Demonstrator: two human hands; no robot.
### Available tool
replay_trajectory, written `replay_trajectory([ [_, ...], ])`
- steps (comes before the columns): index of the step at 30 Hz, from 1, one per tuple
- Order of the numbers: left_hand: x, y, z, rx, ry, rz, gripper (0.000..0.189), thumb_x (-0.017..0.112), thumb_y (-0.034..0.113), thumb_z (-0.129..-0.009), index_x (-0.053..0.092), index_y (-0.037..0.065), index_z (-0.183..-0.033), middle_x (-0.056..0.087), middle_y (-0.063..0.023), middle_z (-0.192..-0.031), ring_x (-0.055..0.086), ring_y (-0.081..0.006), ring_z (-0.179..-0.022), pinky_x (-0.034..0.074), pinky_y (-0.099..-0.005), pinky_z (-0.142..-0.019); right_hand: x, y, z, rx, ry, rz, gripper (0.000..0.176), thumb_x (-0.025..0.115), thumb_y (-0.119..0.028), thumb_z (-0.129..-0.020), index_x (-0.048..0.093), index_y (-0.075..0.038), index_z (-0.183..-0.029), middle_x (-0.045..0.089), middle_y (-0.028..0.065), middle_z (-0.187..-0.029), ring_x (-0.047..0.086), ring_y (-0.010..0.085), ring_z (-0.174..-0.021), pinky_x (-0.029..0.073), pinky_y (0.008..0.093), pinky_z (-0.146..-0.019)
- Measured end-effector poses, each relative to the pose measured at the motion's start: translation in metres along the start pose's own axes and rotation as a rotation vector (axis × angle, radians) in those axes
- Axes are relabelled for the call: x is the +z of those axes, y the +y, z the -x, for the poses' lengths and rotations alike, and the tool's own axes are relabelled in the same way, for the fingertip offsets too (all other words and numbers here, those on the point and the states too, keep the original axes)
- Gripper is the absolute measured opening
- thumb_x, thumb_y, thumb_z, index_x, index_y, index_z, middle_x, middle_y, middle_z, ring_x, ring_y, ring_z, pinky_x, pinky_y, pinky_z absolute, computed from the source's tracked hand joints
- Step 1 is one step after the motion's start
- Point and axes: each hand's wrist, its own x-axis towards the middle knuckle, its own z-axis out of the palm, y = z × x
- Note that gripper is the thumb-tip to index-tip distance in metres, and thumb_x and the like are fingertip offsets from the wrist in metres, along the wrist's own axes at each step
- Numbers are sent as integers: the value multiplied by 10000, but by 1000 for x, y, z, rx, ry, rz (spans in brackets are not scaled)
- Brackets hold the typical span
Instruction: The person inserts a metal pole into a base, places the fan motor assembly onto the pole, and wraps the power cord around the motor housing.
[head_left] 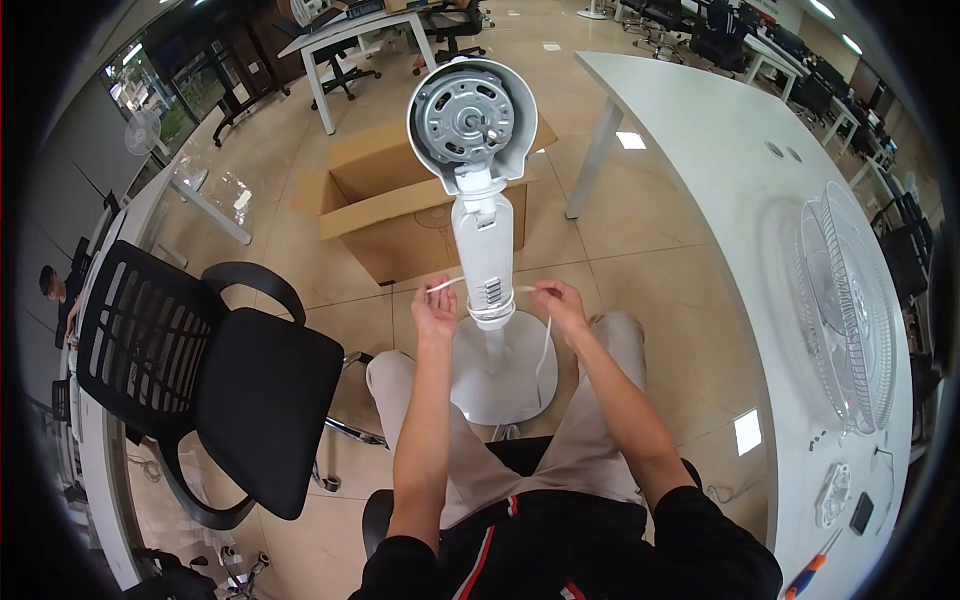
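Note:
Upright between my knees stands a white pedestal fan, its grey motor bare at the top and its round base on the floor. A white power cord is looped around the lower part of the fan's body, below the row of buttons. My left hand pinches one stretch of the cord to the left of the body. On the right side, my right hand has its fingers closed on another stretch, whose tail hangs down over the base.
An open cardboard box stands behind the fan. A black office chair is at my left. On the white table at right lie fan grilles, a white part, a phone and a screwdriver. A person is far left.

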Motion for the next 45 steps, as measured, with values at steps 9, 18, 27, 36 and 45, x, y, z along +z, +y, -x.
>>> replay_trajectory([
  [9,-45,5,42,31,48,94,257,534,208,-1013,553,55,-1218,669,-61,-1248,643,-203,-1152,580,-310,-823,37,-21,58,-191,145,-40,199,594,-43,-907,676,-31,-1088,691,33,-997,635,127,-950,497,268,-862],
  [18,-71,-16,51,200,69,-33,289,678,214,-961,596,48,-1183,686,-74,-1176,662,-157,-1074,573,-245,-809,73,-5,115,-261,156,5,290,602,-58,-889,646,-40,-1175,665,72,-1103,653,148,-876,527,277,-763],
  [27,-54,-4,107,278,-39,-133,322,703,242,-942,584,78,-1192,664,-51,-1218,639,-169,-1126,531,-256,-804,66,-34,122,-546,101,661,553,621,-54,-827,543,-92,-1373,517,163,-1270,577,361,-1118,512,442,-901],
  [36,-106,3,76,80,-353,101,270,606,212,-986,650,38,-1187,671,-139,-1249,625,-215,-1192,599,-337,-831,81,1,148,-563,51,424,508,661,-107,-825,533,-17,-1308,574,218,-1290,570,390,-1170,453,446,-1015],
  [45,-62,-6,166,-166,-127,21,214,659,261,-970,669,63,-1049,697,-4,-918,622,-105,-748,479,-212,-541,119,19,162,-338,-446,339,487,628,-277,-884,538,-87,-1324,602,153,-1280,549,321,-1212,463,402,-993],
])
